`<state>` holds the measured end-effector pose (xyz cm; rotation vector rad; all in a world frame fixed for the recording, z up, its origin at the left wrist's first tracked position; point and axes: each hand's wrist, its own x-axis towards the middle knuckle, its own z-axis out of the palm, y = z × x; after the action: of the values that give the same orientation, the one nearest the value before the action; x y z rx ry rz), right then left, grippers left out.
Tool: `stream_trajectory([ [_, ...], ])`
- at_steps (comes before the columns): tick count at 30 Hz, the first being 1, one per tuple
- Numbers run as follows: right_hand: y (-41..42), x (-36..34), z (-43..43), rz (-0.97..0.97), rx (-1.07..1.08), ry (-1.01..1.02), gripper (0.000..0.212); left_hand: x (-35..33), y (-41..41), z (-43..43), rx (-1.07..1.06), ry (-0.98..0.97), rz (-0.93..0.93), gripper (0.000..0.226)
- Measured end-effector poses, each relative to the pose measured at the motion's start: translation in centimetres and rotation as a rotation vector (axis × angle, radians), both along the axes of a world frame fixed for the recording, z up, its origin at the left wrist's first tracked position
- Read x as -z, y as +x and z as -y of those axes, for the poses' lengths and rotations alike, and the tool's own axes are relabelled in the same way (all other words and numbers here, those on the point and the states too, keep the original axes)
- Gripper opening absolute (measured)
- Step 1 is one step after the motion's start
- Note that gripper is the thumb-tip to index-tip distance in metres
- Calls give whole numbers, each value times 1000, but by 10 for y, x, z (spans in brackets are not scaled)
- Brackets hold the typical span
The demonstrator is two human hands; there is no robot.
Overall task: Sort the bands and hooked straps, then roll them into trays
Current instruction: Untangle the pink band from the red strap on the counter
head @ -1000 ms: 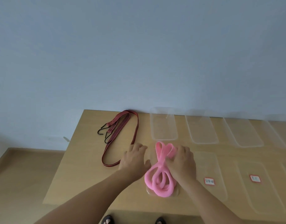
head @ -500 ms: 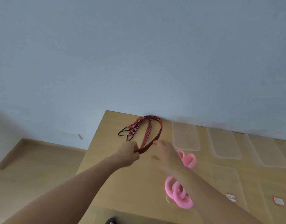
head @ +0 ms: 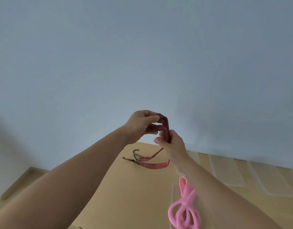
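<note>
A red hooked strap with dark stripes [head: 165,125] is lifted above the wooden table [head: 125,192]. My left hand [head: 140,123] pinches its folded loop end between thumb and fingers. My right hand [head: 173,143] grips the strap just below that fold. The strap's lower part and its dark metal hooks [head: 134,157] still lie on the table. A pink band [head: 185,210] lies coiled in a clear tray [head: 173,193] at the lower right, under my right forearm.
Clear plastic trays [head: 228,172] lie in a row along the table's back edge at the right, against the blue-grey wall. The table's left edge drops to a wooden floor [head: 13,194].
Both hands left the pink band, went to the red strap at the table's back left and lifted its loop end into the air. The camera swung left and up.
</note>
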<state>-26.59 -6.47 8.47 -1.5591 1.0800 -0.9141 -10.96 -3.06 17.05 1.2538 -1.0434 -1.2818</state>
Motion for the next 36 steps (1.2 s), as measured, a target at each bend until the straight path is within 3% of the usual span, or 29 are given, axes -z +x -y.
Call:
stream_trajectory([
  [3,-6,-22,3,48,-64,45,19,-28,-2,5,-102,-75,-74,14],
  [7,-17,-29,-5,-64,-208,100,25,-52,-6,6,-234,-172,-149,14],
  [10,-24,-30,-11,-54,-196,117,30,-55,-3,3,-353,-195,-188,14],
  [12,-27,-43,-11,37,-130,105,28,-48,3,0,-428,-162,-89,15],
  [15,-31,-73,-7,64,-80,1,32,-28,16,-5,-498,4,255,12],
  [17,-36,-93,-2,47,-80,-74,26,-17,19,-7,-436,89,486,9],
  [18,-39,-102,1,33,-88,-99,20,-15,17,-7,-391,88,555,22],
  [20,-43,-113,6,-12,-116,-130,13,-17,6,-6,-249,-12,543,54],
  [22,-46,-119,7,-37,-124,-137,17,-26,-10,-5,10,-108,393,68],
  [24,-50,-122,5,-18,-92,-123,25,-31,-27,-3,267,-136,343,59],
  [26,-56,-128,2,9,-30,-116,28,-31,-45,0,406,-200,418,40],
  [29,-68,-135,-3,25,79,-137,35,-28,-66,10,391,-304,477,16],
  [32,-87,-131,-13,-28,140,-149,39,-34,-80,23,277,-279,313,19],
  [36,-115,-108,-37,-76,205,-72,40,-44,-104,38,274,-332,319,20],
])
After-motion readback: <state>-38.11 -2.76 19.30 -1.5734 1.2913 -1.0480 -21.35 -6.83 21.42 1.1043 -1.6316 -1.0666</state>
